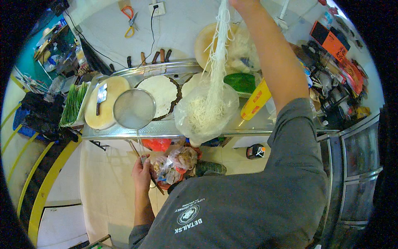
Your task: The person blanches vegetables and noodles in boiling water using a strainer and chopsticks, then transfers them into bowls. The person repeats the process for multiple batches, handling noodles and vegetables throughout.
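Long pale noodles [220, 49] hang from my right hand [245, 2], which is cut off by the top edge. Their lower ends reach the noodles lying in a clear plastic bag [185, 116] at the counter's front edge. My left hand [142, 174] is closed on the handle of a round mesh strainer [134, 108] and on wooden chopsticks [134, 148]. The strainer's mesh is over the counter's front edge, overlapping a round wooden board [93, 119] that bears a cleaver [101, 95]. Behind it are two round lids [158, 93], pale on top.
Green chives [73, 102] fill a white tray at left. A yellow bag [256, 99] and a basket of greens [241, 82] stand right of the noodles. Below the counter are a bin of rubbish [171, 168] and a dark bottle [255, 151]. Scissors [130, 21] hang behind.
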{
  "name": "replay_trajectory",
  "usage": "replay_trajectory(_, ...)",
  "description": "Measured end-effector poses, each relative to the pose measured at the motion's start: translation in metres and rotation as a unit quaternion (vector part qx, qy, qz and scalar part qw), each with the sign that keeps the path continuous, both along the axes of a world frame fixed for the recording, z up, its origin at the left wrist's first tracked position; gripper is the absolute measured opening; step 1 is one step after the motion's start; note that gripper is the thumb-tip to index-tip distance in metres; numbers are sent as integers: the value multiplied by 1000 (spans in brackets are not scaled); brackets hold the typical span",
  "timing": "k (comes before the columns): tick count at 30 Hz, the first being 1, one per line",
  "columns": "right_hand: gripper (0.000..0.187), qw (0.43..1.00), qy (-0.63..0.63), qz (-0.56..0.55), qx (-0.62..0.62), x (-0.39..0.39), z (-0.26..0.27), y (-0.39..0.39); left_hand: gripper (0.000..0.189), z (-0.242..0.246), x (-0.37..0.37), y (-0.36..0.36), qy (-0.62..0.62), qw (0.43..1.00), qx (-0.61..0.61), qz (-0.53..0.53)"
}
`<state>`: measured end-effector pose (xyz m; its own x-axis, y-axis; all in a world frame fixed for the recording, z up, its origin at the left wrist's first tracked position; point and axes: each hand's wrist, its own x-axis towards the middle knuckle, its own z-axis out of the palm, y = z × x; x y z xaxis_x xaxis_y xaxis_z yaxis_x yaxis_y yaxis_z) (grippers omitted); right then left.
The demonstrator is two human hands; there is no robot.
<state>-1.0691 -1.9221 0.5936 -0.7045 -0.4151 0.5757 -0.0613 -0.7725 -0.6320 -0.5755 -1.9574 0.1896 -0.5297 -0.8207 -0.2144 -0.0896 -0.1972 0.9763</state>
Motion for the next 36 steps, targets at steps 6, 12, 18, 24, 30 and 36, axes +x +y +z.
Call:
replay_trajectory(6,18,1000,18,-3,-5,17,57,-17,18,26,-59,-5,-43,992,-71,-99)
replay_trajectory(12,21,997,8,58,-49,40,72,-52,21,32,-105,3,-137,962,-90,-216)
replay_trajectory(18,30,999,11,31,3,58,-93,-70,26,23,-116,17,15,971,59,-230)
replay_trajectory(24,49,494,676,33,545,52,-287,-7,25,21,-102,18,16,976,70,-204)
replay_trajectory(30,61,863,238,-26,445,22,-351,38,21,33,-92,17,20,981,62,-184)
replay_trajectory(36,47,827,184,28,531,70,-464,26,23,46,-85,15,69,979,105,-161)
